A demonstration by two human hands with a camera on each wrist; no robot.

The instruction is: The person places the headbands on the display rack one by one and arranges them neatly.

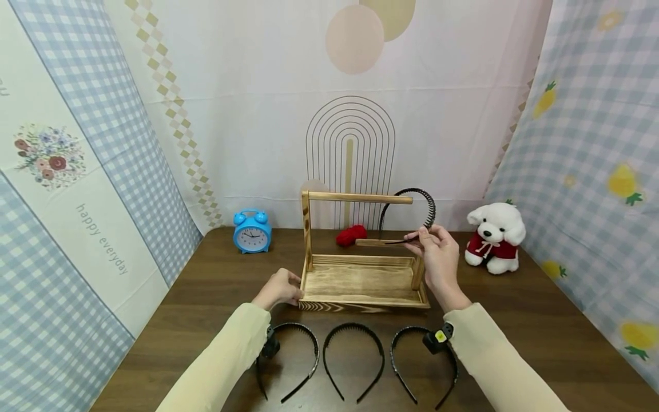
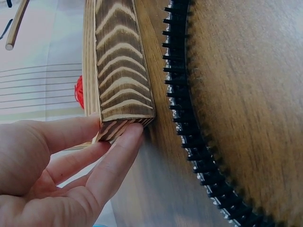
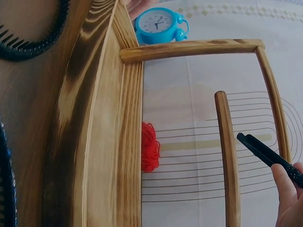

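A wooden rack [image 1: 360, 306] with a tray base and two horizontal bars stands on the table. My left hand [image 1: 281, 288] pinches the rack's left end, thumb and fingers at its corner in the left wrist view. My right hand [image 1: 437, 257] holds a black toothed headband [image 1: 431, 207] at the rack's right side. The headband's arch rises near the free end of the upper bar [image 1: 360, 198], and one tip lies by the lower bar [image 1: 368, 242]. In the right wrist view, the headband's ends [image 3: 260, 150] point toward the lower bar [image 3: 227, 156], apparently apart from it.
Three black headbands, left [image 1: 314, 349], middle [image 1: 381, 349] and right [image 1: 393, 349], lie in front of the rack. Behind it is red yarn [image 1: 352, 235]. A blue alarm clock [image 1: 252, 234] stands left, a white plush dog [image 1: 496, 237] right. Fabric backdrops surround the table [image 1: 206, 297].
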